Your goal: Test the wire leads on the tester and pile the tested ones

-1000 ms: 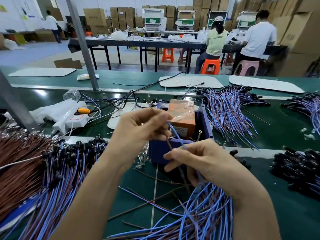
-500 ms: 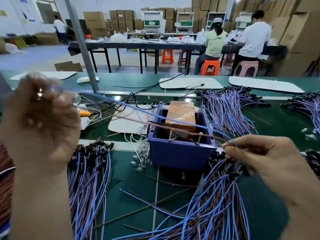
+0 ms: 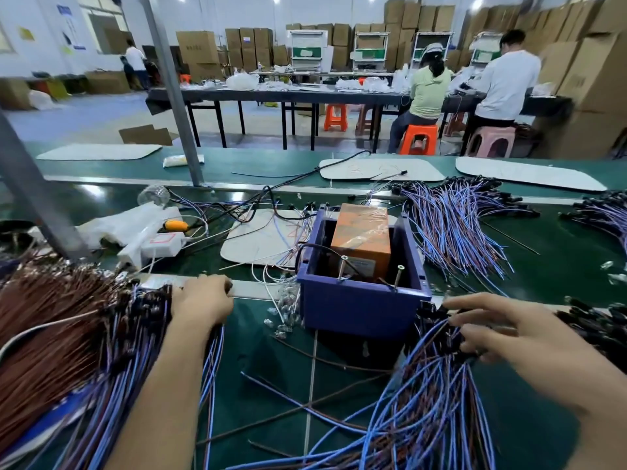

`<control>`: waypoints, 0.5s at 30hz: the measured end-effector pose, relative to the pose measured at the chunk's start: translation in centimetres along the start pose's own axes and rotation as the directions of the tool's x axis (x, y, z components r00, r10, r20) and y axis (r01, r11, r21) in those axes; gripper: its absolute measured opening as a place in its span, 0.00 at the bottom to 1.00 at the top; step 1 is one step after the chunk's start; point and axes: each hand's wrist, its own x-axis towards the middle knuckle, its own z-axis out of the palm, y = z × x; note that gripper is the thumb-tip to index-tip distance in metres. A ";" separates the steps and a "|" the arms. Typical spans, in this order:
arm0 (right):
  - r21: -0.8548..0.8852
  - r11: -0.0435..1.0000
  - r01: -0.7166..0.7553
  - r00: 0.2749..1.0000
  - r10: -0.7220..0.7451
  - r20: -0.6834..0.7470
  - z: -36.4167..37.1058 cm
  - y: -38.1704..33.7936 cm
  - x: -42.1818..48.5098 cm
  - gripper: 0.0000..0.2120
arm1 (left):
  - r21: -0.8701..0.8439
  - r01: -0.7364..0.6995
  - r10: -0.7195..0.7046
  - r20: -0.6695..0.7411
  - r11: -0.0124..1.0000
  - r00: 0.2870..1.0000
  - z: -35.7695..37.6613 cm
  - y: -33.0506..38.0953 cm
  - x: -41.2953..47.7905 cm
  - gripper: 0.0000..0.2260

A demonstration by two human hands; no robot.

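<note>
Left hand (image 3: 202,305) lies curled on the tested pile (image 3: 135,334), its grip impossible to tell; right hand (image 3: 502,330), fingers loose, touches the untested bundle (image 3: 417,418) beneath it. Leads (image 3: 437,378) look light, limp, tangle-prone, best pinched at one black plug (image 3: 432,310). Between both hands stands the tester (image 3: 359,310), on cluttered green matting (image 3: 271,368)

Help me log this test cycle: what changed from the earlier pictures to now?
The left hand swung the tested lead from the tester up and leftward, then came down onto the left pile; the lead no longer stretches between the hands. The right hand let go its end and moved right onto the right pile, fingers among the lead ends. Tester and piles stayed put.
</note>
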 end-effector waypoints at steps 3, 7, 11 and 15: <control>0.020 0.999 0.032 0.999 -0.033 0.038 0.2 0.1 0.1 0.12 | 0.014 0.042 -0.041 -0.060 0.999 0.997 1.1 0.2 0.9 0.14; -0.004 0.997 0.076 0.994 -0.076 0.072 0.6 -0.3 0.4 0.10 | -0.290 -0.021 -0.033 -0.180 0.957 0.983 -0.3 -0.6 0.6 0.11; 0.173 0.980 0.101 0.984 -0.124 0.124 2.2 -2.4 0.5 0.10 | -0.508 -0.355 0.060 -0.508 0.785 0.859 -4.4 0.1 -2.0 0.13; 0.451 0.893 0.012 0.928 -0.178 0.328 5.5 -5.5 0.1 0.19 | -0.562 -0.660 0.146 -0.696 0.498 0.703 -8.1 2.8 -7.1 0.16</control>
